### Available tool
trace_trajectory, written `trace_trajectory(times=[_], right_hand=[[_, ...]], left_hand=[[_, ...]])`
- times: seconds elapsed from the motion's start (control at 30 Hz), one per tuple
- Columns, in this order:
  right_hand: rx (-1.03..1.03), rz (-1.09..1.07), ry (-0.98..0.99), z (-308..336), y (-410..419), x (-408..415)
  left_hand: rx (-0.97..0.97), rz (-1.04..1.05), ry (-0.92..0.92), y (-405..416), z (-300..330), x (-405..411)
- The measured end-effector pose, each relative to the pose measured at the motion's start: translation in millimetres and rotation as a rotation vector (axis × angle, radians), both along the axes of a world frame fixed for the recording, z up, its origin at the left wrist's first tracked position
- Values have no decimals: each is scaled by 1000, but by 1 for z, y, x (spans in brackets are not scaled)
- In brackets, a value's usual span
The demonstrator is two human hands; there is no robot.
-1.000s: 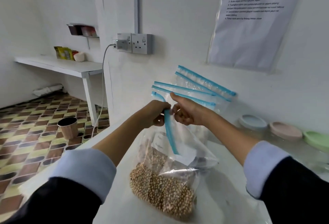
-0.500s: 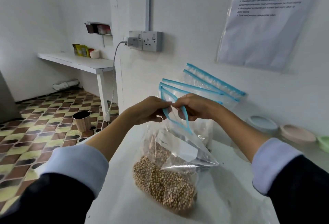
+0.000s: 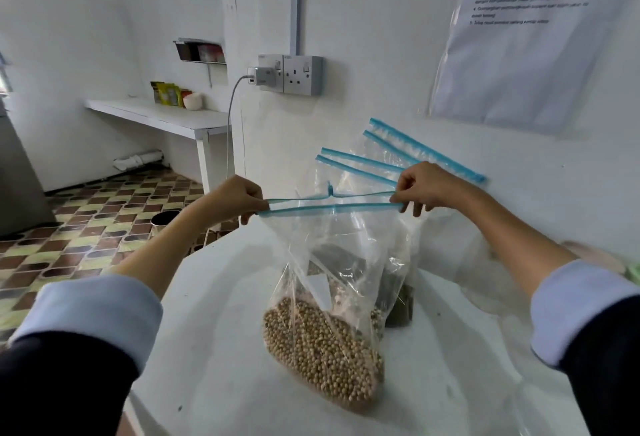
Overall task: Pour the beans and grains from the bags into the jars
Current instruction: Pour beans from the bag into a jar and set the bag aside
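Note:
A clear zip bag (image 3: 332, 262) with a blue zip strip stands on the white table (image 3: 221, 349), its bottom full of pale round beans (image 3: 322, 345). My left hand (image 3: 235, 200) pinches the left end of the strip and my right hand (image 3: 422, 187) pinches the right end, so the strip is stretched wide between them with its two lips slightly parted. Behind it, other blue-zipped bags (image 3: 388, 158) lean against the wall; one holds dark contents (image 3: 401, 304). Only blurred edges of pink and green jar lids (image 3: 609, 259) show at the far right.
A wall socket (image 3: 301, 75) with a plugged charger and hanging cable is above the table's far left corner. A printed sheet (image 3: 526, 37) hangs on the wall. Past the table's left edge are a tiled floor, a small bin (image 3: 164, 222) and a white shelf (image 3: 162, 116).
My hands have pulled apart sideways from close together at the bag's top to a wide spread, drawing the zip strip out long and taut. The view has swung right.

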State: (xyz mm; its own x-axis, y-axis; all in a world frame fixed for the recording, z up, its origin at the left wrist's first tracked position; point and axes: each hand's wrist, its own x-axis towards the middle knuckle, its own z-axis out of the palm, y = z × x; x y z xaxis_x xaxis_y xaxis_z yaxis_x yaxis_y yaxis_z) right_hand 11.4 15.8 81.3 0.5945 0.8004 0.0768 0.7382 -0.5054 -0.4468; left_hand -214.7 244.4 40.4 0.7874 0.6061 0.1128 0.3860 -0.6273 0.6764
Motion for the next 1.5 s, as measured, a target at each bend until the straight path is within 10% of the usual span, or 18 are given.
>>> trace_trajectory(times=[0.23, 0.77, 1.1, 1.5], right_hand=[[210, 175, -2, 10, 23, -22], [-219, 50, -13, 40, 87, -91], [-30, 50, 131, 45, 74, -82], [116, 66, 254, 40, 53, -98]], left_hand=[[-21, -147, -222, -29, 11, 8], [-185, -207, -429, -68, 10, 19], [-478, 123, 289, -30, -103, 0], [-690, 197, 404, -44, -130, -8]])
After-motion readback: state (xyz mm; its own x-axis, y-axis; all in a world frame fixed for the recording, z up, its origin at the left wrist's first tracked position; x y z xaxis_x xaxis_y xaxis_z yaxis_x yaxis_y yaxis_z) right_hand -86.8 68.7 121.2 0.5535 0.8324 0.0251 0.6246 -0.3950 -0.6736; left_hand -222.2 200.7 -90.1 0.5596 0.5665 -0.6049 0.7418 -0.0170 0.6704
